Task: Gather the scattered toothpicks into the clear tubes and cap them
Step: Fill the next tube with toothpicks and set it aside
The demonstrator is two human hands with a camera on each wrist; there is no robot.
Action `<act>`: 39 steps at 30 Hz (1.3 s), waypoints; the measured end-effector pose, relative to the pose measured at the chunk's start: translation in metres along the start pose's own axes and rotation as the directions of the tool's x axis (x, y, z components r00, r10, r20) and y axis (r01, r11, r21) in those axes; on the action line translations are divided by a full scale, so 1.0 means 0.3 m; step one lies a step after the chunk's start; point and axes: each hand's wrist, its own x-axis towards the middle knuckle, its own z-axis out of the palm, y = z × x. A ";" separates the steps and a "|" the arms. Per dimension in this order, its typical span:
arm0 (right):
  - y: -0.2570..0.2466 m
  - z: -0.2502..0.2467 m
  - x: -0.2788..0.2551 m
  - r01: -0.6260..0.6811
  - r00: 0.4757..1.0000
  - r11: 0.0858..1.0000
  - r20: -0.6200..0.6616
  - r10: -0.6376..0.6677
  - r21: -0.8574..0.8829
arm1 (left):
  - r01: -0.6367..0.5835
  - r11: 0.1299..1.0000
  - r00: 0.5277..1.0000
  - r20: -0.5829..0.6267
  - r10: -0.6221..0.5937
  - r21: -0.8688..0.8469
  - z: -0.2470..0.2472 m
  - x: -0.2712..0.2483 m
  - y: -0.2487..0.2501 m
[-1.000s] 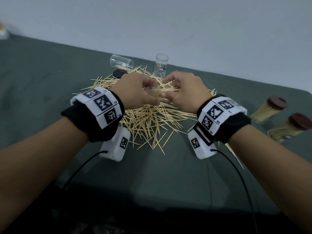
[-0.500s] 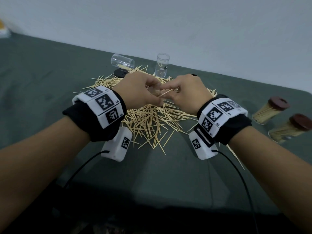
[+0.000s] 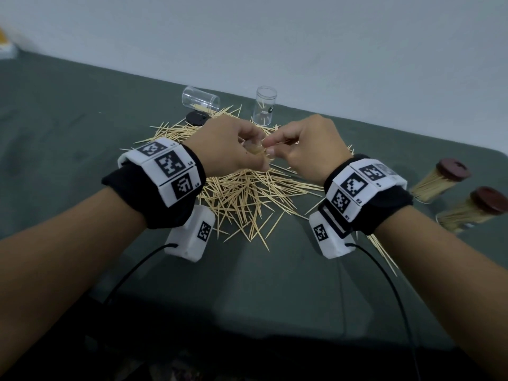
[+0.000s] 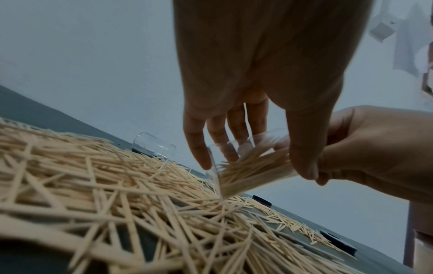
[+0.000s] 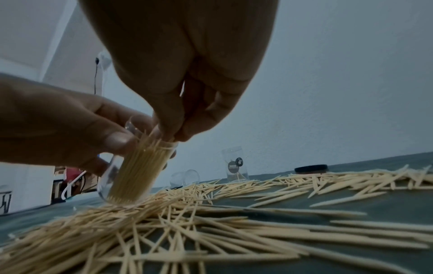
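A heap of loose toothpicks (image 3: 247, 196) lies on the dark green table (image 3: 82, 119). My left hand (image 3: 228, 149) grips a clear tube (image 4: 246, 174) part full of toothpicks, tilted just above the heap. My right hand (image 3: 308, 149) pinches a few toothpicks (image 3: 277, 143) at the mouth of this tube (image 5: 131, 176). In the right wrist view the right fingertips (image 5: 171, 133) sit at the rim among the stick ends, beside the left thumb (image 5: 117, 140).
Behind the heap an empty clear tube (image 3: 200, 101) lies on its side, a black cap (image 3: 196, 118) sits beside it, and another clear tube (image 3: 265, 105) stands upright. Two filled tubes with dark red caps (image 3: 439, 180) (image 3: 472, 210) lie at the right.
My right hand has brought pinched toothpicks up to the mouth of the tube in my left hand. Both hands stay close together over the heap.
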 end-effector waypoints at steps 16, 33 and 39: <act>-0.003 0.008 -0.003 0.235 0.945 0.970 -0.217 -0.243 -0.061 | -0.037 0.996 0.999 -0.016 0.036 -0.076 -0.020 -0.002 0.001; -0.010 -0.005 -0.025 0.258 0.966 0.931 0.085 -0.245 -0.257 | -0.114 0.993 0.993 0.018 0.115 -0.037 -0.070 -0.008 -0.015; -0.051 -0.009 -0.023 0.230 0.970 0.969 -0.057 -0.235 -0.084 | -0.060 0.996 0.997 -0.047 0.063 0.061 -0.154 -0.032 -0.047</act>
